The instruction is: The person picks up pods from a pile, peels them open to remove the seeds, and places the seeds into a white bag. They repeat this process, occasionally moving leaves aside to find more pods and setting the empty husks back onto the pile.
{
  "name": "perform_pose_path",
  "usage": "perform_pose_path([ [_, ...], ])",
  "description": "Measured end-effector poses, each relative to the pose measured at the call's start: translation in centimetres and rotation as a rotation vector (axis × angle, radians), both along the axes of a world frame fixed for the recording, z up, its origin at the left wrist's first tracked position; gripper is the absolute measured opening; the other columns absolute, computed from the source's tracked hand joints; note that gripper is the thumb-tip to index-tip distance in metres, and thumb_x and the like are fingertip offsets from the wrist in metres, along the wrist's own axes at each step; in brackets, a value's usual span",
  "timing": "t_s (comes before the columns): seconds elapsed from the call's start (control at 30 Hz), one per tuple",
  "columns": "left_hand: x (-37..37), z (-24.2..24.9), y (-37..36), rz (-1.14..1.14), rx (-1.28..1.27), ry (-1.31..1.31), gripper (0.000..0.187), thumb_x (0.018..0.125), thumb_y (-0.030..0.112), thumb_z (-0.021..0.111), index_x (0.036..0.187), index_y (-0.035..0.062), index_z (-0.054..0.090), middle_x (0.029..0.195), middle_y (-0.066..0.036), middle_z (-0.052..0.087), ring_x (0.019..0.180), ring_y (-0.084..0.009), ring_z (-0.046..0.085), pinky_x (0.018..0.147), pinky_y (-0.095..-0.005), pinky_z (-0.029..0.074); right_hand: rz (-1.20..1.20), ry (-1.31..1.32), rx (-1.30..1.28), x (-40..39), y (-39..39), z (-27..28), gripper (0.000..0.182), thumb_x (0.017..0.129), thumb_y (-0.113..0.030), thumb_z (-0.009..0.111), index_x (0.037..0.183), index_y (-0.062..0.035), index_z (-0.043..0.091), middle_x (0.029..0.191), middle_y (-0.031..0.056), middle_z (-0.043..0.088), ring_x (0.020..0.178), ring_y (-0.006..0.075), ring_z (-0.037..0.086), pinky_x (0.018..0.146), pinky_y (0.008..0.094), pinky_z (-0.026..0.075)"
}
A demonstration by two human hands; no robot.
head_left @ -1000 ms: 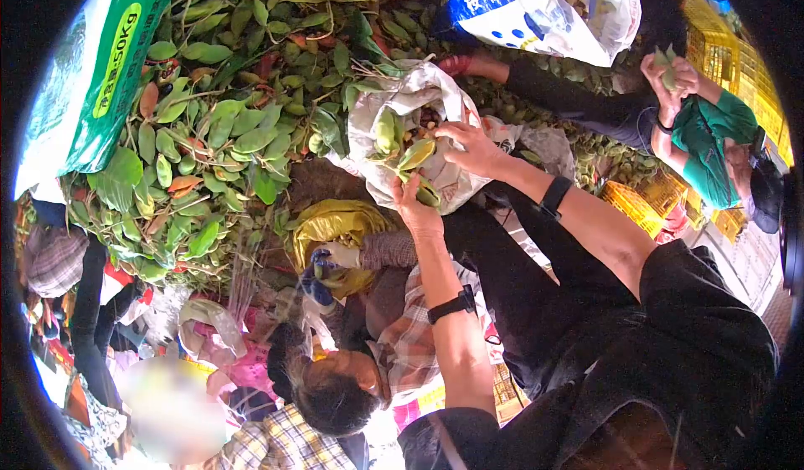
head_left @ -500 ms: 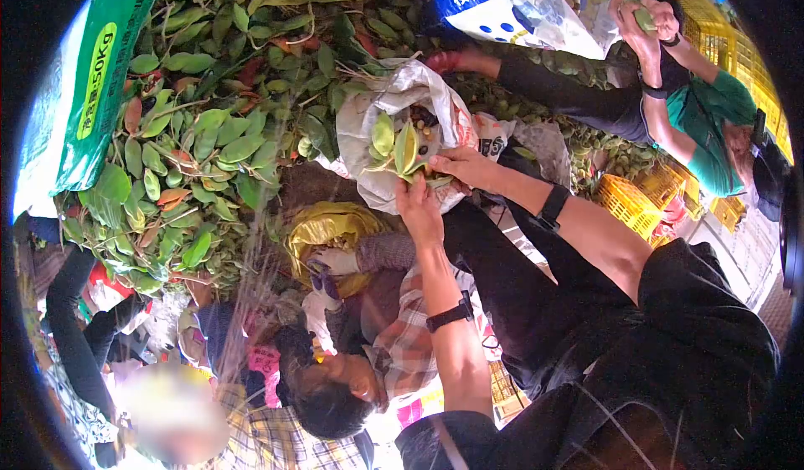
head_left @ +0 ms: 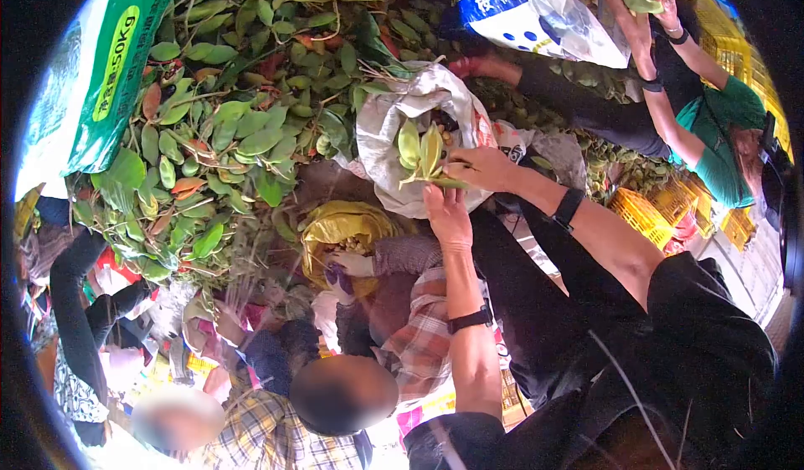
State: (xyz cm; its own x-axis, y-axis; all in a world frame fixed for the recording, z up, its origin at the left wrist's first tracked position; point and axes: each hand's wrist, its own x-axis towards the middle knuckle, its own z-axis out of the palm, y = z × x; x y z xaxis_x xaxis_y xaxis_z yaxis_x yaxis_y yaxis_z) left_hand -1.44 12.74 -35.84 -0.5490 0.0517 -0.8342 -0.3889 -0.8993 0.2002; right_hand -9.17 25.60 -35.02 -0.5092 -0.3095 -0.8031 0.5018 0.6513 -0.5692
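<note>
My left hand [head_left: 450,215] is closed on the base of a sprig of green pods [head_left: 430,150], which look leaf-shaped and partly split. Beside it, the fingers of my right hand [head_left: 484,169] are pinched together at the right edge of the sprig. Whether they grip a pod or something small there is hidden. Both hands are above the open mouth of a white woven sack [head_left: 381,123]. Dark and brownish round pieces show inside the sack, behind the pods.
A large heap of green leaves and pods [head_left: 243,127] spreads at left. A yellow bag [head_left: 322,229] with a co-worker's gloved hands stands below the sack. At upper right, another person [head_left: 720,135] holds a pod by a white-and-blue bag [head_left: 494,5]. Yellow crates [head_left: 641,216] stand at right.
The whole view has shifted, so most things appear further right and slightly lower. My hands stay on the sprig over the sack. The co-worker's head below has moved lower in view.
</note>
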Motion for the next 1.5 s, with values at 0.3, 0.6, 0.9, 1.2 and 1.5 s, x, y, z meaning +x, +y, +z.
perform_pose_path([
  [0.3, 0.5, -1.3, 0.4, -0.054, -0.129, 0.119, 0.045, 0.091, 0.019, 0.059, 0.13, 0.0115, 0.038, 0.122, -0.005, 0.052, 0.11, -0.0192, 0.051, 0.091, -0.0368, 0.044, -0.277, -0.565, -0.057, -1.5, -0.6, 1.0, 0.073, 0.075, -0.056, 0.061, 0.127, -0.0054, 0.05, 0.112, 0.0187, 0.061, 0.092, 0.0315, 0.064, 0.082, 0.0414, 0.05],
  [0.6, -2.3, -1.6, 1.9, -0.069, -0.308, 0.077, 0.019, 0.092, 0.01, 0.055, 0.11, 0.0074, 0.048, 0.099, -0.002, 0.055, 0.088, -0.0106, 0.053, 0.078, -0.0267, 0.045, -0.244, -0.019, 0.179, 2.2, -1.6, -6.4, 0.033, 0.08, -0.027, 0.066, 0.107, -0.0089, 0.063, 0.104, 0.0159, 0.065, 0.096, 0.0289, 0.063, 0.084, 0.0373, 0.048],
  [0.9, -2.7, -4.6, 1.0, -0.12, -0.459, 0.073, 0.019, 0.093, 0.01, 0.055, 0.111, 0.0066, 0.051, 0.1, -0.002, 0.059, 0.09, -0.0125, 0.056, 0.077, -0.0268, 0.045, -0.19, 0.156, 0.045, 2.2, -1.9, -8.6, 0.031, 0.076, -0.015, 0.065, 0.107, -0.0085, 0.062, 0.099, 0.0153, 0.065, 0.093, 0.0323, 0.062, 0.083, 0.0393, 0.048],
  [1.2, -1.1, -4.8, 1.4, -0.058, -0.461, 0.044, 0.028, 0.093, 0.014, 0.055, 0.12, 0.0053, 0.048, 0.111, -0.005, 0.057, 0.096, -0.014, 0.056, 0.079, -0.0301, 0.046, 0.306, 0.474, 0.429, 2.1, -3.7, -7.5, 0.057, 0.072, -0.033, 0.07, 0.118, -0.0045, 0.055, 0.124, 0.0087, 0.052, 0.113, 0.0316, 0.048, 0.083, 0.0417, 0.052],
  [1.5, -1.8, -5.0, 1.6, -0.156, -0.524, 0.028, 0.031, 0.093, 0.016, 0.057, 0.12, 0.006, 0.047, 0.112, -0.004, 0.055, 0.099, -0.0148, 0.053, 0.08, -0.0334, 0.046, 0.052, 0.078, 0.339, 0.8, -1.8, -7.2, 0.05, 0.077, -0.032, 0.055, 0.121, -0.0083, 0.054, 0.114, 0.0205, 0.058, 0.096, 0.037, 0.061, 0.081, 0.0484, 0.051],
])
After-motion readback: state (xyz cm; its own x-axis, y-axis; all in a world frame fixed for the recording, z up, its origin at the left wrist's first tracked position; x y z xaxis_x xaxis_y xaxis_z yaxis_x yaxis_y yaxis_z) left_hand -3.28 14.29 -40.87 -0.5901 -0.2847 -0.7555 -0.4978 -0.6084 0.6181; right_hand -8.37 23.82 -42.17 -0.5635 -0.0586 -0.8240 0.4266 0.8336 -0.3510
